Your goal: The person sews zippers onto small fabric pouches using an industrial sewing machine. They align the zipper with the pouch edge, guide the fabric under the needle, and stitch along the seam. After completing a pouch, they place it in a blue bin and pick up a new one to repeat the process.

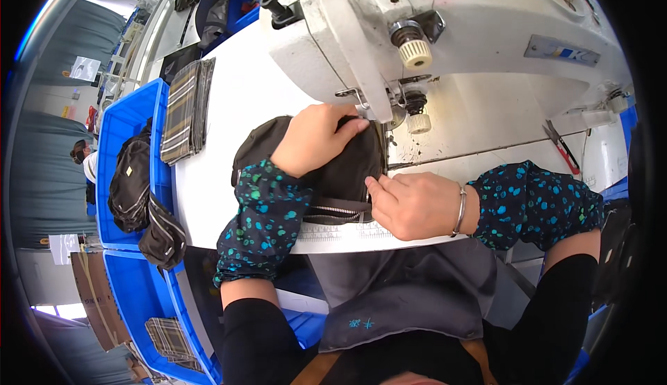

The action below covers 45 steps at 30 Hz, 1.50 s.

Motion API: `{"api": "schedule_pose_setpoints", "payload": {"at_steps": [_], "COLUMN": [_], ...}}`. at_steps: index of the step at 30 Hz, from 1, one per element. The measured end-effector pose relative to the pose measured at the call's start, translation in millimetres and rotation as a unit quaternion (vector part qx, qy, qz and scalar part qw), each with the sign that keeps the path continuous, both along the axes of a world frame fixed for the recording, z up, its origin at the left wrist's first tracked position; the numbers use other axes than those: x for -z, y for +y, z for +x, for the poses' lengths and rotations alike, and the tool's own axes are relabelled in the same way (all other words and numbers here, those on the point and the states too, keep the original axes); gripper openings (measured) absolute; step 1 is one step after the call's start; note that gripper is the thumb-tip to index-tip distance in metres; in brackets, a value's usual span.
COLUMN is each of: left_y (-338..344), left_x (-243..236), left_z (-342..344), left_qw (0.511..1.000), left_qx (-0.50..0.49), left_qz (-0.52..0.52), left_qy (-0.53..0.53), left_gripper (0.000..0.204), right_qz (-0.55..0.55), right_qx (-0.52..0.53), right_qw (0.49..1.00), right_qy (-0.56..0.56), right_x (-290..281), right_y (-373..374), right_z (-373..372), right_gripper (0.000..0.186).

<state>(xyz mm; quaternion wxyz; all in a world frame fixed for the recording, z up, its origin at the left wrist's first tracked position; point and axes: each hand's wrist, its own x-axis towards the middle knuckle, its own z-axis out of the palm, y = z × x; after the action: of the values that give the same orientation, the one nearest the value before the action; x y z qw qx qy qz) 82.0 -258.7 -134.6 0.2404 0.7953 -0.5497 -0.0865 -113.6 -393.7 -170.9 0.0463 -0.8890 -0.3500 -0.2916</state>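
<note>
A dark bag piece (333, 172) with a metal-toothed zipper (333, 215) along its near side lies on the white sewing table. Its right edge runs up to the needle area of a white sewing machine (316, 44). My left hand (316, 137) rests across the far part of the piece, thumb and fingers closed on the cloth beside the machine's head; the fingertips are partly hidden there. Nearer to me, my right hand (417, 208) pinches the right edge of the same piece between thumb and fingers, just beside the zipper's end.
A stack of plaid cloth pieces (186, 112) lies at the table's left. Beyond it, a blue bin (111, 117) holds dark bags, one hanging over its rim. Another blue bin (132, 267) holds plaid cloth. Red-and-black thread snips (561, 147) lie at the right.
</note>
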Motion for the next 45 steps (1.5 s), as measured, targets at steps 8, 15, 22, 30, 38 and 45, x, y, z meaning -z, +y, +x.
{"api": "schedule_pose_setpoints", "payload": {"at_steps": [8, 15, 22, 30, 38, 45], "left_y": [-1.6, 3.9, 5.5, 2.9, -4.3, -8.7], "left_x": [-0.8, -7.4, -11.6, -10.0, -12.7, -16.5], "left_z": [-8.8, -13.4, -14.2, -23.2, -31.6, -36.0], "left_qw": [1.0, 0.999, 0.998, 0.998, 0.99, 0.987], "left_qx": [-0.006, -0.035, -0.031, -0.055, -0.119, -0.131], "left_qz": [-0.01, 0.038, 0.048, 0.029, 0.064, 0.074], "left_qy": [0.027, -0.001, 0.041, -0.019, -0.035, -0.06], "left_gripper": [0.026, 0.024, 0.024, 0.018, 0.015, 0.015], "right_qz": [0.006, -0.034, -0.013, -0.04, -0.016, -0.019], "right_qx": [-0.014, -0.021, 0.128, 0.113, 0.12, 0.129], "right_qw": [1.0, 0.999, 0.991, 0.993, 0.993, 0.991], "right_qy": [0.011, 0.0, -0.026, -0.018, -0.008, -0.011], "right_x": [-4.9, -9.2, -2.7, 0.1, -4.8, -4.2], "right_y": [3.1, 0.4, 5.0, 6.2, 8.9, 8.4], "right_z": [-0.8, -8.3, -7.8, -8.9, -9.9, -9.9], "right_gripper": [0.029, 0.027, 0.022, 0.024, 0.019, 0.019]}}
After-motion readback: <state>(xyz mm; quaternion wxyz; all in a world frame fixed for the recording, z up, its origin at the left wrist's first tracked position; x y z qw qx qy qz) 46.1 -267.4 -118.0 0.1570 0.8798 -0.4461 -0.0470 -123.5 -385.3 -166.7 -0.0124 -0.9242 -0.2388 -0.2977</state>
